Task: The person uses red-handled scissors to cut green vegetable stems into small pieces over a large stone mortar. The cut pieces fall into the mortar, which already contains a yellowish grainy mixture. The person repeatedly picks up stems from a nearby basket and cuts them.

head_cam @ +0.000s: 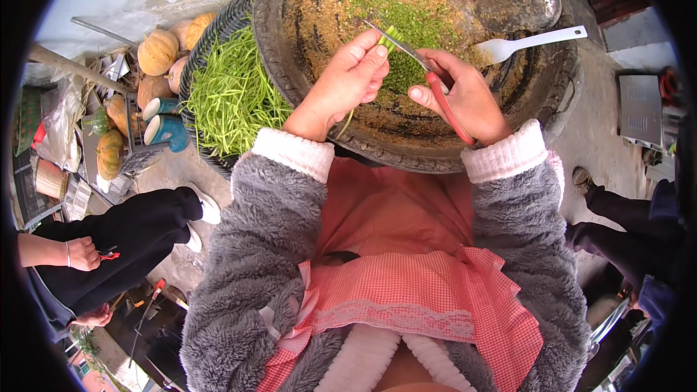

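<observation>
My left hand (356,73) pinches a small bunch of green bean pods (390,39) above a large round, dark basin (348,139). Red-handled scissors (444,100) are held in my right hand (463,92), their blades lying at the bunch. Chopped green pieces (408,22) are scattered over brown crumbly matter (321,5) in the basin. A white plastic spatula (512,48) rests at the basin's right, its tip in the crumbly matter. Beside it is a rounded, crumb-coated vessel or scoop (520,0). Many long green pods (231,92) fill a dark ribbed basket (190,73) left of the basin.
Pumpkins (158,52) and blue boots (163,129) stand near the wall at left. At lower left is a person in black trousers (136,234), holding a small red tool (110,255). Another person's dark-trousered legs (610,228) are at right, below a metal box (641,106).
</observation>
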The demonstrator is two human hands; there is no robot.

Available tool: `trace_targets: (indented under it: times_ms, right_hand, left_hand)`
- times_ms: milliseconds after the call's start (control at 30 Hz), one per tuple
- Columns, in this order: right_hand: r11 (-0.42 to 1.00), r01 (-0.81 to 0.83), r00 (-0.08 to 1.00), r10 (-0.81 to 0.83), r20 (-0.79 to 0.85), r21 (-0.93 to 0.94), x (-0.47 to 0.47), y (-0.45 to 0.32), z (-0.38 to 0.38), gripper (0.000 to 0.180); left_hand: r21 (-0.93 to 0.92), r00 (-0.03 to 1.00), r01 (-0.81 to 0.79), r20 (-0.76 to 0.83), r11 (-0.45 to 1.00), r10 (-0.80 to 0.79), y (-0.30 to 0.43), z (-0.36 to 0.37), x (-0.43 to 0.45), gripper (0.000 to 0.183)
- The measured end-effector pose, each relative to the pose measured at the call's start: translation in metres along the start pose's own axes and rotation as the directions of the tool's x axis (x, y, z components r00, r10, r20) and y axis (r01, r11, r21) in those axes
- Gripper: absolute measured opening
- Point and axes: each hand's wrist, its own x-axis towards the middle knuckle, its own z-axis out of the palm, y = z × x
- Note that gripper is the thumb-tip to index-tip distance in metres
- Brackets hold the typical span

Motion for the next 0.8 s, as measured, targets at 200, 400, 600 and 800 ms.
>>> trace_targets:
  times_ms: [200,400,600,800]
  right_hand:
    - [0.996,-0.004,1.0,0.005,-0.005,0.086,-0.001,0.001,0.007,0.053]
    - [0.996,-0.075,0.997,0.076,-0.013,0.05,-0.003,0.0,0.013,0.042]
    - [0.977,-0.015,0.998,0.026,-0.052,0.212,-0.001,0.003,0.009,0.047]
    - [0.997,-0.07,0.997,0.071,0.018,-0.029,0.0,0.001,0.0,0.062]
  left_hand:
    - [0.0,0.996,0.018,0.083,1.0,-0.018,0.001,-0.002,0.0,0.012]
    - [-0.004,0.998,0.013,0.057,1.0,-0.013,0.004,0.0,0.0,0.019]
    - [-0.01,0.999,0.026,0.022,1.0,-0.026,0.004,-0.003,0.002,0.02]
    - [-0.016,0.999,0.013,0.034,1.0,-0.012,0.005,-0.005,0.002,0.018]
